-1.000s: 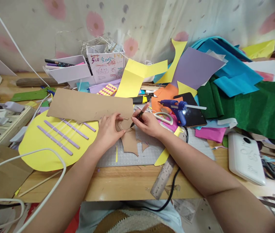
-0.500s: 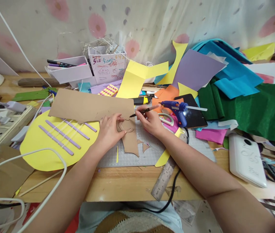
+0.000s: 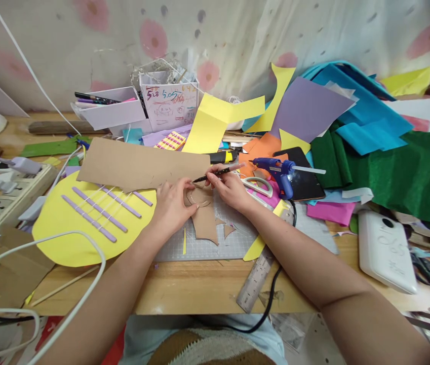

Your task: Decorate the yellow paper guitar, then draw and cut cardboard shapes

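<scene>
My right hand (image 3: 230,190) grips a dark pen (image 3: 217,174) with a pale end. The pen's tip points left, down at the brown cardboard near my left fingertips. My left hand (image 3: 172,203) has thumb and forefinger curved about a small round piece with a pale edge (image 3: 199,196), pressing it on the cardboard piece (image 3: 205,225); what it is made of I cannot make out. Behind my left hand lies a long cardboard strip (image 3: 146,165). Under these is a grey cutting mat (image 3: 237,246).
To the left lies a yellow paper shape (image 3: 55,228) with purple strips. On the right are a blue glue gun (image 3: 283,180), white-handled scissors (image 3: 266,187), a steel ruler (image 3: 255,284) and a white box-shaped device (image 3: 385,253). Coloured paper (image 3: 308,109) and white boxes (image 3: 169,106) stand behind.
My right hand has moved left with the pen, bringing its tip close to the left fingertips. The left hand stays in the same place on the round piece.
</scene>
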Available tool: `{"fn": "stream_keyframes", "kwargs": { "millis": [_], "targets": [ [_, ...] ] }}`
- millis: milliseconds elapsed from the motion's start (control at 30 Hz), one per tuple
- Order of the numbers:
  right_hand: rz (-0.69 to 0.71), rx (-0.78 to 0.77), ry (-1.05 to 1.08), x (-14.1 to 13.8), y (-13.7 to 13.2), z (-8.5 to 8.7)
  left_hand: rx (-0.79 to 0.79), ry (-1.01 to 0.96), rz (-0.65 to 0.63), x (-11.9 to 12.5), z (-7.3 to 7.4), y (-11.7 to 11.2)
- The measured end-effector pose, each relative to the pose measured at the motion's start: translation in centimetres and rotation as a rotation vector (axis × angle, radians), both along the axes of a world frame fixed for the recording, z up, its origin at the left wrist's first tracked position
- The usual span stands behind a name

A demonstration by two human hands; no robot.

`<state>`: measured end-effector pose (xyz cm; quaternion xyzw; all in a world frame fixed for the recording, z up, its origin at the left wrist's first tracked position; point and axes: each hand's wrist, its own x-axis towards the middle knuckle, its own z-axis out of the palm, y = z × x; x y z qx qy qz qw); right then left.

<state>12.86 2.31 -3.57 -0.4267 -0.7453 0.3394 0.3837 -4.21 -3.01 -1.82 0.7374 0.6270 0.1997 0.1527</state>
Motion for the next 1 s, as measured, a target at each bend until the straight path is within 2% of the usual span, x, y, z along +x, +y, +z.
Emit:
{"fn": "stream_keyframes", "kwargs": {
  "millis": [400,733,1000],
  "targets": [
    [-0.072,-0.061,-0.023,-0.05,0.57,-0.48,0.005,0.004,-0.007,-0.07,-0.14,0.09],
    [-0.195,0.064,-0.122,0.37,0.19,-0.47,-0.003,-0.001,0.002,-0.01,-0.08,0.03],
    [-0.213,0.086,-0.13,0.69,0.03,-0.62,0.009,-0.013,-0.001,-0.06,-0.23,0.12]
  ]
}}
